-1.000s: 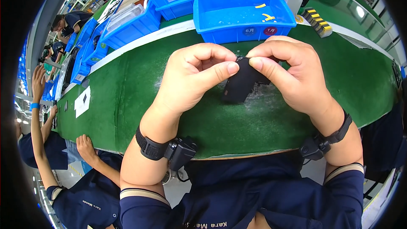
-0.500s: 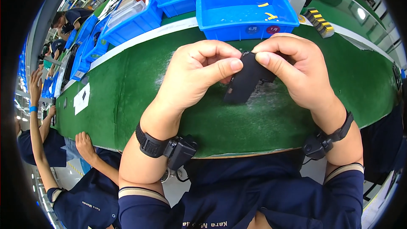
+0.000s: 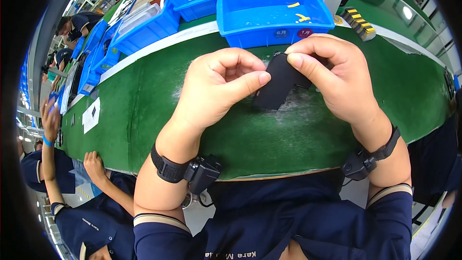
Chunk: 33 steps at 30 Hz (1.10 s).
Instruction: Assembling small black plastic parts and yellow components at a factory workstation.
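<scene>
Green matting [image 3: 144, 110] stretches beneath both hands, and a blue bin [image 3: 269, 17] sits just beyond them. Right hand [image 3: 337, 82] pinches the top edge of a flat black part [image 3: 276, 86], raised between the hands; left hand [image 3: 216, 86], fingers curled, presses its thumb against the part's side.

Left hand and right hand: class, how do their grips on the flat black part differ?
The left hand pinches the flat black part at its left edge, thumb pointing right; the right hand pinches its top corner, thumb pointing left. The left hand sits lower, the right higher. Both wear black wrist straps and hold the part above the green mat.
</scene>
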### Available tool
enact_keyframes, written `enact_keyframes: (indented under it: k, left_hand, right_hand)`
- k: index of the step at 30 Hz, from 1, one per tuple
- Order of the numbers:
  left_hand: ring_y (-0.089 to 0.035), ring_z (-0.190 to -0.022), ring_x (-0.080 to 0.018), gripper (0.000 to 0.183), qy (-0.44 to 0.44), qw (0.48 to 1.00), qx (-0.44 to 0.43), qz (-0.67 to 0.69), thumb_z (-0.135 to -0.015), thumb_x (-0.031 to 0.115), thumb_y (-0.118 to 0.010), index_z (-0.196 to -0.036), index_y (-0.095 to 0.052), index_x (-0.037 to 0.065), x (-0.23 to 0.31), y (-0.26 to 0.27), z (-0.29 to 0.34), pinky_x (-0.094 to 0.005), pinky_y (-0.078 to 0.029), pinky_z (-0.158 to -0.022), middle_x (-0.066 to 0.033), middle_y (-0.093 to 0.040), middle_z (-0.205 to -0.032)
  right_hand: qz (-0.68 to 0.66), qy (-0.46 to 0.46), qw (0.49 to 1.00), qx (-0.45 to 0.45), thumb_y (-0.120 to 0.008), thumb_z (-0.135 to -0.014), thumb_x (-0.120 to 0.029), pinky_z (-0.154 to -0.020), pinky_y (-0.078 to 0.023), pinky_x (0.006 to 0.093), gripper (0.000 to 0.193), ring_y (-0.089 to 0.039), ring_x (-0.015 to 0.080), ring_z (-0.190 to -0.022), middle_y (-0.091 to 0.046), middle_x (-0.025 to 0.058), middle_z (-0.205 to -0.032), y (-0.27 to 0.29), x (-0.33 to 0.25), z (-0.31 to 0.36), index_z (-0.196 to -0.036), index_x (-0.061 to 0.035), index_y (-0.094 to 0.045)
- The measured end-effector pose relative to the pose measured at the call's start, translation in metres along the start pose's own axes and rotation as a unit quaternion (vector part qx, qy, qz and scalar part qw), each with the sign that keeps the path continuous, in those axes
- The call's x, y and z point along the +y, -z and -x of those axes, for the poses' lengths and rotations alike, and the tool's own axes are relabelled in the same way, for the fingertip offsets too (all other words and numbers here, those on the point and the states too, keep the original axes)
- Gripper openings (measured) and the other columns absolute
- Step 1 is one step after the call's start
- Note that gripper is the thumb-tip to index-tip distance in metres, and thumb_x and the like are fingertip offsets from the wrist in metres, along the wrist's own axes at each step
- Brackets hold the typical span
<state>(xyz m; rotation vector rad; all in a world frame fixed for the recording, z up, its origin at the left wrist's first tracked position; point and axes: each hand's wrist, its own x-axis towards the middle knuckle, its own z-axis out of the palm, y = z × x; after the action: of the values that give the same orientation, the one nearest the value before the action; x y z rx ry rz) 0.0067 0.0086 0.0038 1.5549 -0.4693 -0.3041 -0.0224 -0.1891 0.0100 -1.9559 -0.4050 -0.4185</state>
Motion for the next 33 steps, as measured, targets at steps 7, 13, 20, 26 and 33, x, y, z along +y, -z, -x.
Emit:
enact_keyframes:
  k: [7, 13, 20, 26, 33]
  left_hand:
    - [-0.058, -0.064, -0.0082, 0.012, 0.020, 0.999, -0.033, 0.033, -0.078, 0.009, -0.069, -0.085, -0.064, 0.000, 0.000, 0.006, -0.003, -0.0206, -0.048, -0.060, -0.0040, -0.063, -0.074]
    - [-0.057, -0.064, -0.0115, 0.010, 0.033, 0.998, -0.039, 0.045, -0.077, 0.007, -0.067, -0.084, -0.063, 0.001, -0.005, 0.007, -0.005, -0.0232, -0.046, -0.060, -0.0053, -0.063, -0.076]
    - [-0.057, -0.066, -0.0089, 0.012, 0.034, 0.995, -0.058, 0.071, -0.078, 0.010, -0.068, -0.085, -0.064, 0.001, -0.008, 0.009, -0.007, -0.0216, -0.047, -0.064, -0.0032, -0.062, -0.075]
    - [-0.057, -0.068, -0.0075, 0.014, 0.010, 0.999, -0.012, 0.045, -0.080, 0.011, -0.067, -0.088, -0.064, 0.000, -0.004, 0.000, -0.003, -0.0210, -0.047, -0.062, -0.0029, -0.063, -0.077]
    - [-0.055, -0.064, -0.0079, 0.009, -0.003, 0.999, 0.027, -0.023, -0.081, 0.007, -0.063, -0.085, -0.063, 0.000, -0.003, -0.005, 0.002, -0.0209, -0.044, -0.060, -0.0026, -0.061, -0.075]
  right_hand:
    - [-0.003, 0.022, 1.000, -0.004, -0.061, -0.079, -0.012, -0.057, -0.046, 0.0261, 0.013, -0.058, 0.0135, -0.061, -0.063, 0.0079, -0.070, -0.001, 0.002, -0.002, -0.079, 0.0002, -0.065]
    - [-0.036, 0.000, 0.999, -0.009, -0.061, -0.079, -0.012, -0.057, -0.045, 0.0253, 0.013, -0.057, 0.0116, -0.061, -0.063, 0.0069, -0.070, -0.003, 0.004, 0.000, -0.079, 0.0004, -0.065]
    - [-0.066, -0.034, 0.997, -0.009, -0.061, -0.079, -0.011, -0.058, -0.045, 0.0249, 0.013, -0.057, 0.0112, -0.061, -0.063, 0.0068, -0.069, -0.005, 0.005, 0.000, -0.079, 0.0005, -0.065]
    - [-0.041, -0.016, 0.999, -0.004, -0.060, -0.079, -0.011, -0.057, -0.045, 0.0248, 0.012, -0.057, 0.0109, -0.061, -0.063, 0.0067, -0.069, -0.007, 0.004, 0.001, -0.078, 0.0007, -0.065]
    - [-0.068, -0.033, 0.997, -0.006, -0.060, -0.079, -0.010, -0.057, -0.045, 0.0240, 0.012, -0.056, 0.0093, -0.061, -0.063, 0.0059, -0.069, -0.009, 0.003, 0.002, -0.078, 0.0006, -0.065]
